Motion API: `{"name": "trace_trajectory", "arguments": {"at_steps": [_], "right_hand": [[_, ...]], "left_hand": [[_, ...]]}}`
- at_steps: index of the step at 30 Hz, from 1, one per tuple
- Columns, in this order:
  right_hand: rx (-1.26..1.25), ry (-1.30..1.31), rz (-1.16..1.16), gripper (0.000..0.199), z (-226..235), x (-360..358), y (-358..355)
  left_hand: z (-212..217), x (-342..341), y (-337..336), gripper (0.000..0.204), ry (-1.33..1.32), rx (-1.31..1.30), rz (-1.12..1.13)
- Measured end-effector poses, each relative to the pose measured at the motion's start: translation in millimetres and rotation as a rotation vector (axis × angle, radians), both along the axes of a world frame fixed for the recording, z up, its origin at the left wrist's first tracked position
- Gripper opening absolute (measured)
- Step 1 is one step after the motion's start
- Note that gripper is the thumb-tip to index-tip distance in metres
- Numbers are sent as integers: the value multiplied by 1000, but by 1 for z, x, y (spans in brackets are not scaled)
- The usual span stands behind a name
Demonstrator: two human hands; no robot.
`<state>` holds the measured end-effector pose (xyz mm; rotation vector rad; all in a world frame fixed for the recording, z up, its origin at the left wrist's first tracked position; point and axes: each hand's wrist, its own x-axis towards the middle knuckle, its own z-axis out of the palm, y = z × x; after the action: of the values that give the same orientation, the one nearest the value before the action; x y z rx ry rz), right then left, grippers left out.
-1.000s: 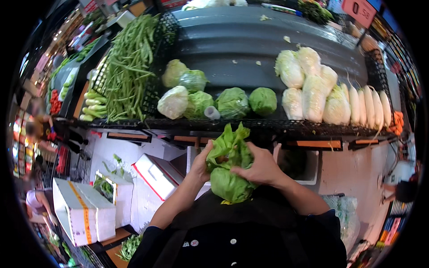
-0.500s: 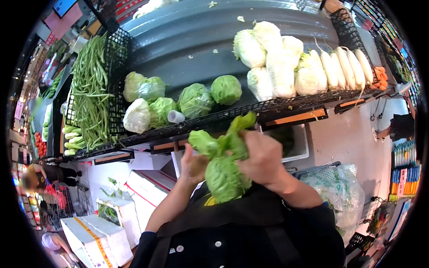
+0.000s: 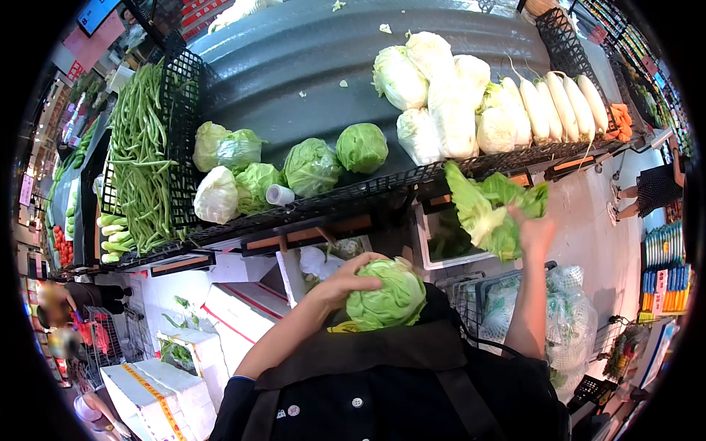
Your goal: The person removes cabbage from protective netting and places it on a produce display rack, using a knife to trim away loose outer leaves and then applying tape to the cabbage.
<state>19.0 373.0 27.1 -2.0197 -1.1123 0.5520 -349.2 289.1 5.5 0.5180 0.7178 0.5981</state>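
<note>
My left hand (image 3: 344, 279) grips a round pale-green cabbage head (image 3: 386, 300) against my dark apron at chest height. My right hand (image 3: 534, 228) is lifted out to the right and holds a bunch of loose outer cabbage leaves (image 3: 489, 209) pulled off the head. Both hands hang below the front edge of a dark produce shelf (image 3: 309, 51). On that shelf, just above my left hand, lie several wrapped green cabbages (image 3: 312, 165).
Green beans (image 3: 140, 154) fill a black crate at left. Napa cabbages (image 3: 441, 95) and white radishes (image 3: 559, 103) lie at the shelf's right. White foam boxes (image 3: 158, 389) stand at lower left, a netted sack (image 3: 570, 323) at lower right. A person (image 3: 651, 191) stands far right.
My right hand has swung out to the right with the torn leaves, away from the head. My left hand now holds the cabbage alone.
</note>
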Motion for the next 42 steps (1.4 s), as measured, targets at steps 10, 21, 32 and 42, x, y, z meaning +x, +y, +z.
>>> {"name": "trace_trajectory", "arguments": {"at_steps": [10, 21, 32, 42], "right_hand": [[-738, -93, -108, 117, -204, 13, 38], [-633, -407, 1244, 73, -274, -301, 0], [-339, -354, 1202, 59, -366, -356, 40], [-229, -619, 1018, 43, -345, -382, 11]], "left_hand": [[-23, -21, -41, 70, -187, -173, 299], [-48, -110, -191, 68, -41, -124, 1327], [-49, -88, -305, 71, -84, -342, 1598], [-54, -93, -299, 76, -112, -396, 1519]]}}
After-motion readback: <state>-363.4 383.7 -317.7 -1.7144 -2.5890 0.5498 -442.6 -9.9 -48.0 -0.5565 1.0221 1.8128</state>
